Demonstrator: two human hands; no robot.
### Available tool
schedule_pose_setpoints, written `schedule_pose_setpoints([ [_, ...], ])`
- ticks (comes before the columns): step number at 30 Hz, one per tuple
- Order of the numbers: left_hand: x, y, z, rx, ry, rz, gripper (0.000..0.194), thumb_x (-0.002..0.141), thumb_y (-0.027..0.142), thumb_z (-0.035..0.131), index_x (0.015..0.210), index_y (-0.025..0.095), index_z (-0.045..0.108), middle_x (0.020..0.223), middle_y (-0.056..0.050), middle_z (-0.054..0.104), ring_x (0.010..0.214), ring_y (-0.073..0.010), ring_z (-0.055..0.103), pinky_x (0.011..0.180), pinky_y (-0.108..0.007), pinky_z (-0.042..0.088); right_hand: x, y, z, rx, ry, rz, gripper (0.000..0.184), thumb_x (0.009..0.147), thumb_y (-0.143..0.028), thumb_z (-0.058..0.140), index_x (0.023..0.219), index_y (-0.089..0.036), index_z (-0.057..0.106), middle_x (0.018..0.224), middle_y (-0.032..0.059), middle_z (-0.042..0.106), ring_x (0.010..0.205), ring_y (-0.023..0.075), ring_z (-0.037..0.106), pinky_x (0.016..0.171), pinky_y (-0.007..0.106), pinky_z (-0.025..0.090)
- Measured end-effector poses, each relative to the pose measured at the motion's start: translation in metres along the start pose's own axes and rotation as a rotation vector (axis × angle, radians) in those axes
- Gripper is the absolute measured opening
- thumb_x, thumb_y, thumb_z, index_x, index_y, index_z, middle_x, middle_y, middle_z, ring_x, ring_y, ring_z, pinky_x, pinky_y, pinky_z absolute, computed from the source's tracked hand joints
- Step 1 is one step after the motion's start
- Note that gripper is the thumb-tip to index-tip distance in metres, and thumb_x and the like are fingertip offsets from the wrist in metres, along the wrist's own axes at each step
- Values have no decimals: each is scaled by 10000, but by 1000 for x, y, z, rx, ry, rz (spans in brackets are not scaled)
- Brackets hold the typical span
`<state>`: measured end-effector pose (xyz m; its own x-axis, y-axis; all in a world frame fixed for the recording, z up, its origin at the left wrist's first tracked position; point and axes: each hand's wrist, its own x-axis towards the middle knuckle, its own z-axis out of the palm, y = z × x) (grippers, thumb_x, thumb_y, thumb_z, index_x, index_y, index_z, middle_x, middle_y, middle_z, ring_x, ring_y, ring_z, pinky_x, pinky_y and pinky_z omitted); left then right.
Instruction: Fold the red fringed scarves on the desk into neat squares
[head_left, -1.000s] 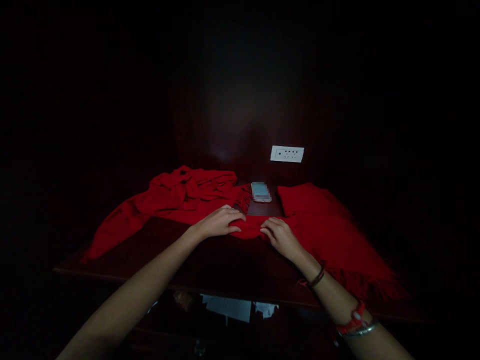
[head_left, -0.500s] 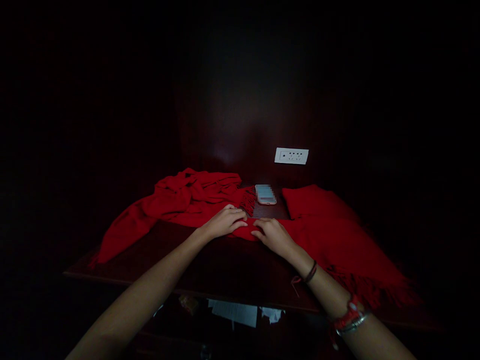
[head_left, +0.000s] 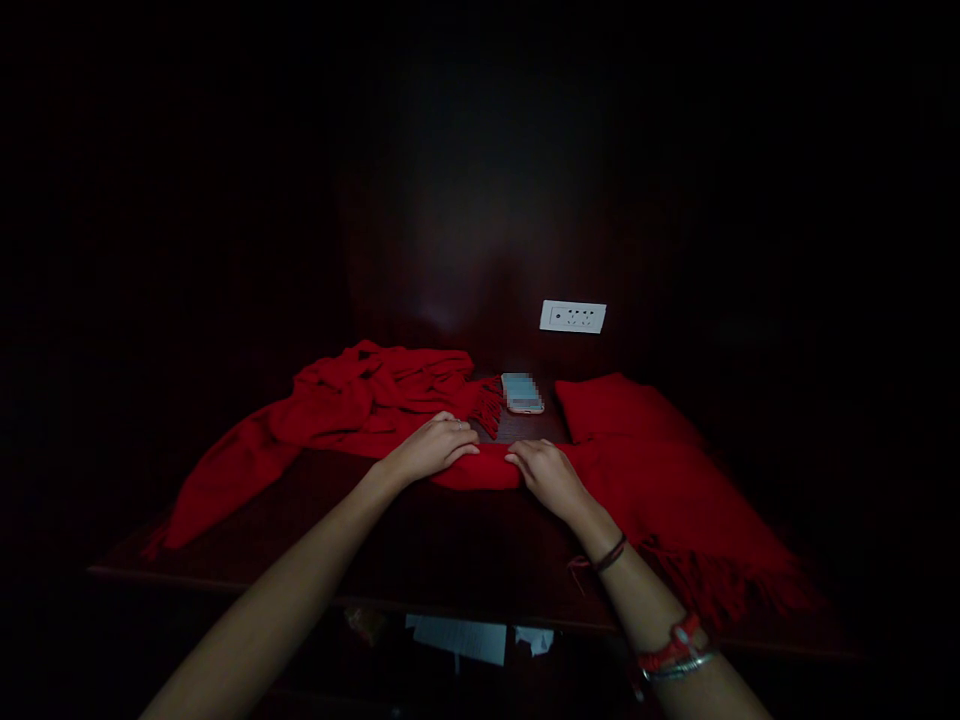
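A red fringed scarf [head_left: 495, 467] stretches across a dark wooden table. Its middle is gathered into a narrow band, bunched in loose folds on the left and spread flatter on the right, where fringe hangs near the front. My left hand [head_left: 436, 445] grips the band from above, thumb and fingers drawn together, a ring on one finger. A short way to the right, my right hand [head_left: 549, 472] pinches the same band between thumb and fingertips. The stretch of cloth between the hands lies fairly smooth. Beneath the palms, the cloth is hidden.
Behind the band lies a phone [head_left: 522, 393], its screen blurred, close to the scarf's left fringe. A white wall socket [head_left: 573, 316] sits on the dark panel at the back. Below the table's front edge [head_left: 337, 597], papers [head_left: 461, 640] show on a lower level. The surroundings are very dark.
My hands have moved a little farther apart along the band, showing more red cloth between them. The right thumb and fingers have closed together. The whole view has shifted slightly.
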<state>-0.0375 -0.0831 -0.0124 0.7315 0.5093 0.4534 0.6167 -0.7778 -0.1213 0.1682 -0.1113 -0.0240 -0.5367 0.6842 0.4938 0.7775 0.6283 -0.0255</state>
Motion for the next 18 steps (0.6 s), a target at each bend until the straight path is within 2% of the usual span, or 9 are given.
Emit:
schedule_pose_setpoints([
  [3, 0, 1, 1, 29, 26, -3, 332, 865, 346, 293, 778, 156, 550, 723, -23, 569, 682, -122, 488, 724, -245, 305, -1, 0, 0, 55, 40, -21, 181, 839, -230, 386, 925, -170, 533, 836, 56, 617, 761, 150, 548, 691, 258, 363],
  [5, 1, 3, 1, 41, 33, -1, 329, 867, 337, 292, 773, 153, 548, 717, -24, 567, 672, -120, 484, 719, -244, 306, -1, -3, 0, 81, 78, -33, 223, 820, -257, 429, 1014, -169, 493, 912, 68, 604, 821, 159, 538, 717, 268, 365],
  [9, 2, 9, -1, 34, 14, 2, 320, 865, 337, 300, 767, 151, 542, 719, -22, 563, 671, -118, 487, 719, -244, 303, 1, -9, 1, 47, 90, -52, 143, 819, -248, 425, 845, -169, 541, 802, 51, 603, 749, 158, 526, 696, 266, 360],
  [11, 2, 9, -4, 2, -15, -2, 297, 851, 362, 333, 798, 157, 540, 742, -19, 568, 694, -120, 496, 729, -248, 300, 1, -9, 1, 35, 105, -44, 173, 833, -231, 393, 764, -174, 541, 732, 39, 592, 702, 149, 516, 673, 256, 353],
  [14, -2, 2, -10, -43, -58, -24, 259, 816, 391, 407, 865, 168, 530, 805, -15, 580, 760, -133, 508, 751, -257, 295, 1, -6, -1, 45, 150, -9, 186, 840, -223, 376, 747, -177, 530, 715, 31, 581, 691, 142, 510, 660, 241, 345],
  [18, -8, -9, -18, -15, -23, -94, 214, 839, 316, 388, 855, 165, 539, 820, -17, 583, 790, -138, 507, 779, -269, 286, 0, 0, -2, 17, 172, 94, 196, 841, -214, 368, 722, -176, 518, 695, 32, 574, 650, 140, 507, 628, 239, 335],
])
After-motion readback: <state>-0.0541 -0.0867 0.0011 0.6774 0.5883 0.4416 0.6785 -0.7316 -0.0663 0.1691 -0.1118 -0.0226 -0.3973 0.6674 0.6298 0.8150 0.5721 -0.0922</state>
